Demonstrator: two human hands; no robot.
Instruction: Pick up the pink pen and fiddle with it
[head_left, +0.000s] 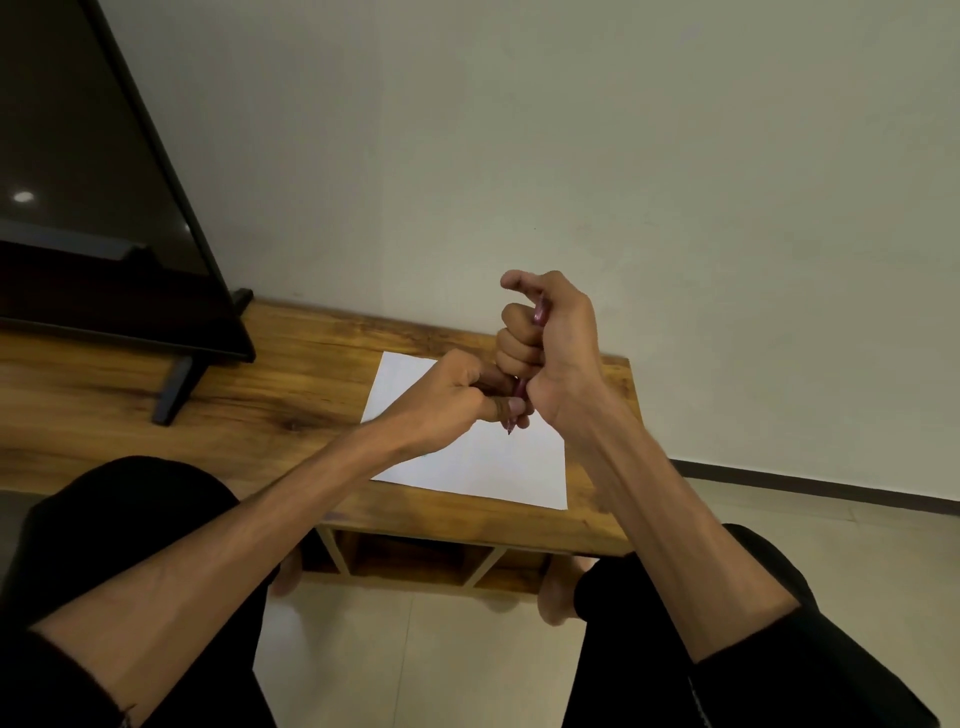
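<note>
A dark television (93, 182) is standing at ten o'clock, blocking the counter's (270, 395) left end. Bare wood between it and the paper (483, 467) is lying open, and the wall (519, 156) is closing off twelve o'clock.

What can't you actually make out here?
- Pen, head view: its middle is hidden inside the right hand; the left hand covers the part near the tip.
- Paper: faint marks, too small to read.
- Television: cut off by the left edge.
</note>
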